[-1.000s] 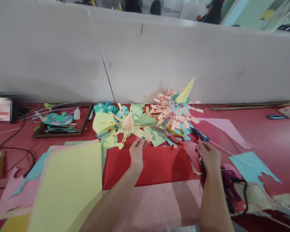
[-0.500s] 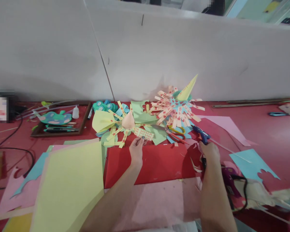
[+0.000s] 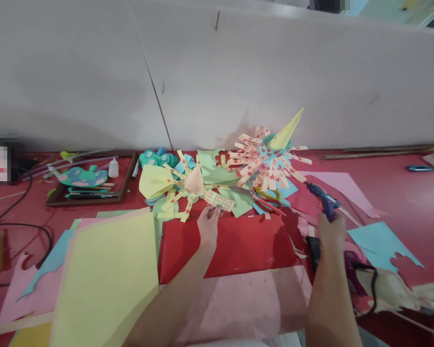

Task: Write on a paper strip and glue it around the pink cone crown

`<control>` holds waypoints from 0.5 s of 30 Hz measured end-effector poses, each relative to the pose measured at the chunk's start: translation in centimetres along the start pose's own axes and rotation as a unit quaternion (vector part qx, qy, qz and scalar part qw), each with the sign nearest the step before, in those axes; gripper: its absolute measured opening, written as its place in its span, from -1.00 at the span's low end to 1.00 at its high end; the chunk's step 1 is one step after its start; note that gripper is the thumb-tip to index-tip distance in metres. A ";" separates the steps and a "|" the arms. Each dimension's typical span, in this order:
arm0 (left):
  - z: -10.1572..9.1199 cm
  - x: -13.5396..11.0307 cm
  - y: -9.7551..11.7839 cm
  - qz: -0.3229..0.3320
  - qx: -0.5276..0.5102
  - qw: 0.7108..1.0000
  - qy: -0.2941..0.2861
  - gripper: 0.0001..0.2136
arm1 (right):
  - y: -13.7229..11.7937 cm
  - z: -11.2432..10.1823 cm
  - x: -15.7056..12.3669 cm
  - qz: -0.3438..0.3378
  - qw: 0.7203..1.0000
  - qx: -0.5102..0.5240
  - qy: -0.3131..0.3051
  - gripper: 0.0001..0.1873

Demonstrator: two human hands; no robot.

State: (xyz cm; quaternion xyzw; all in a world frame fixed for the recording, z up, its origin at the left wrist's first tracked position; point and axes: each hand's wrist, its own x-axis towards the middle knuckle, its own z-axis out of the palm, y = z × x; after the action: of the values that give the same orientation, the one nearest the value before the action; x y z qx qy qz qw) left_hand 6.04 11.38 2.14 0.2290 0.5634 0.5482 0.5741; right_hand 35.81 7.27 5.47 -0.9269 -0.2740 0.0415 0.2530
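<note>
My left hand (image 3: 209, 224) pinches the lower edge of a small pale paper strip with red writing (image 3: 222, 200), just above a red board (image 3: 235, 246). Beside the strip lies a paper craft with a pale pink cone (image 3: 194, 181) and yellow arms marked with red stars and letters. My right hand (image 3: 332, 230) is wrapped round a blue glue gun (image 3: 324, 198), its nozzle pointing up and left. Behind stands a larger paper craft with many lettered strips (image 3: 262, 166) and a tilted yellow cone (image 3: 287, 130). Scissors with orange and yellow handles (image 3: 269, 200) lie between my hands.
A brown tray (image 3: 90, 201) with pens and a small white bottle (image 3: 113, 167) sits at the left. Yellow paper sheets (image 3: 108, 274) lie nearer. At the right are blue paper (image 3: 376, 241), a purple glue gun (image 3: 356, 274) and a black cable. A grey wall (image 3: 275, 72) rises behind.
My right hand has moved to the right and slightly down with the blue glue gun, lifting it away from the scissors. My left hand still holds the strip in about the same place.
</note>
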 end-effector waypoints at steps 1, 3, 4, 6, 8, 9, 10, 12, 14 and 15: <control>0.0 0.0 0.0 0.000 0.005 1.000 -0.002 -0.79 | -0.4 -0.6 -0.9 0.041 0.998 0.053 -0.004 -0.77; 0.1 0.1 0.0 -0.003 0.013 1.000 -0.006 -0.78 | -1.2 -1.7 -2.8 0.069 0.976 0.201 -0.038 -0.80; 0.1 0.1 0.0 -0.005 0.013 1.000 -0.010 -0.78 | -1.7 -2.1 -3.8 0.066 0.955 0.279 -0.070 -0.76; 0.2 0.1 0.1 -0.009 0.004 1.000 -0.018 -0.78 | -2.6 -2.6 -5.6 0.063 0.918 0.379 -0.098 -0.64; 0.3 0.1 0.3 -0.010 -0.006 1.000 -0.025 -0.78 | -3.4 -2.8 -7.2 0.050 0.901 0.420 -0.099 -0.58; 0.4 0.1 0.3 -0.010 -0.009 1.000 -0.028 -0.78 | -3.7 -2.8 -7.9 0.039 0.896 0.431 -0.094 -0.58; 0.4 0.2 0.3 -0.011 -0.010 0.999 -0.032 -0.78 | -3.9 -2.7 -8.5 0.033 0.890 0.447 -0.087 -0.58; 0.3 0.2 0.3 -0.013 -0.009 0.999 -0.038 -0.79 | -4.3 -2.6 -9.5 0.027 0.878 0.469 -0.093 -0.60; 0.3 0.3 0.2 -0.014 -0.004 0.999 -0.039 -0.80 | -4.4 -2.4 -10.2 0.023 0.870 0.478 -0.117 -0.62; 0.2 0.3 0.2 -0.014 -0.001 0.999 -0.039 -0.80 | -4.5 -2.3 -10.4 0.022 0.866 0.481 -0.131 -0.62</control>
State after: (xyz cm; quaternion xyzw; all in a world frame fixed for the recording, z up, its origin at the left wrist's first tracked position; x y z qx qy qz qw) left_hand 6.11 11.81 2.24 0.2415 0.5435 0.5309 0.6036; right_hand 25.33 3.99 9.00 -0.6817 -0.2306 0.2952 0.6284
